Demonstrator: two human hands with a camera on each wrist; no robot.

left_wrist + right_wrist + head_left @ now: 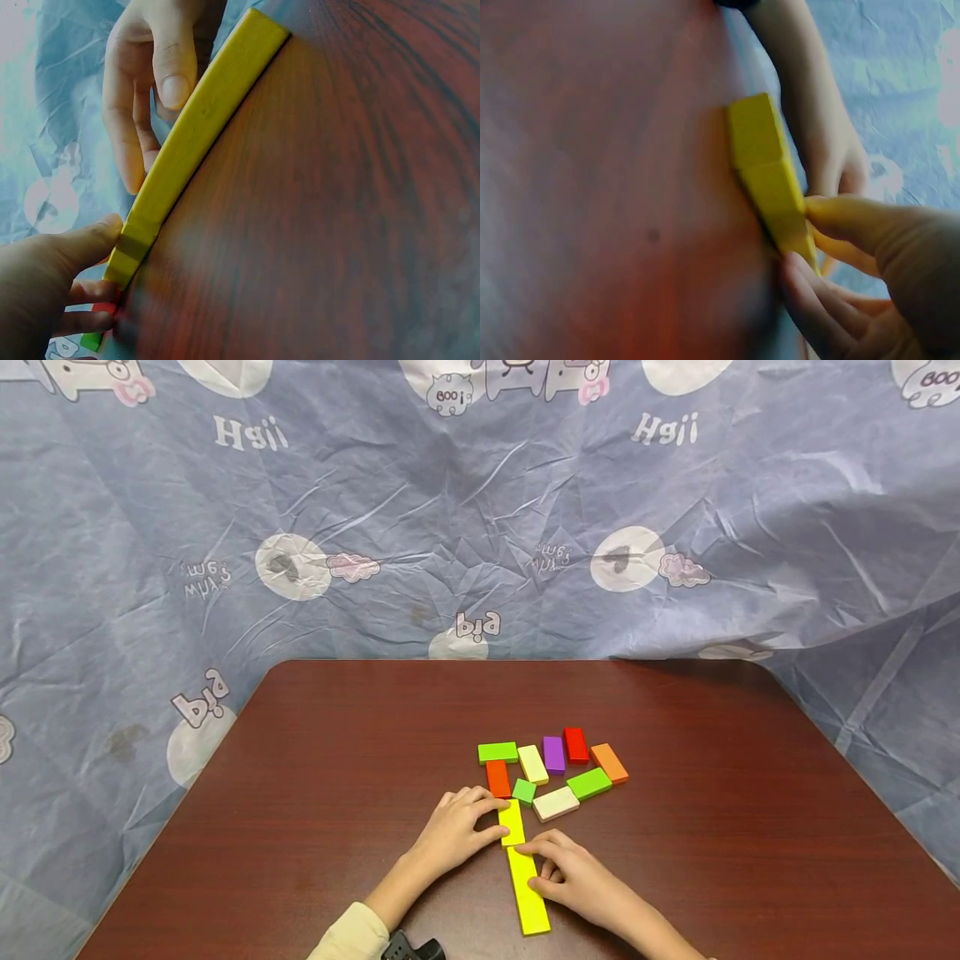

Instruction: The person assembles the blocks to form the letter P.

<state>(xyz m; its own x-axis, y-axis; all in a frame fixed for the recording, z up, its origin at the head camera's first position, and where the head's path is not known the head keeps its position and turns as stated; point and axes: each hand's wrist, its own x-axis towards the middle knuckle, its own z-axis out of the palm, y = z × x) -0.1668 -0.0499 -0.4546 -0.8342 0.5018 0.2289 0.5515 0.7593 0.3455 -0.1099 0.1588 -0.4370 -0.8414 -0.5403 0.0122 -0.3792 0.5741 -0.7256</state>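
Note:
Two yellow blocks lie end to end on the table, a short yellow block (pixel 512 828) and nearer the body a long yellow block (pixel 529 897). My left hand (pixel 453 831) holds the short one from the left, index finger toward its far end and thumb toward its near end. At the long block my right hand (pixel 577 872) grips from the right, with the index finger by the joint and the thumb farther down. In the left wrist view the long yellow block (pixel 202 127) runs into the short one between both hands. An orange-red block (pixel 498 778) sits just past the short yellow block.
A loop of blocks stretches beyond the hands: light green (pixel 498 753), pale yellow (pixel 533 765), purple (pixel 554 755), red (pixel 576 746), orange (pixel 610 763), another green (pixel 589 784), cream (pixel 556 804) and a small green cube (pixel 524 792). Patterned cloth (pixel 450 527) hangs behind the brown table (pixel 360 718).

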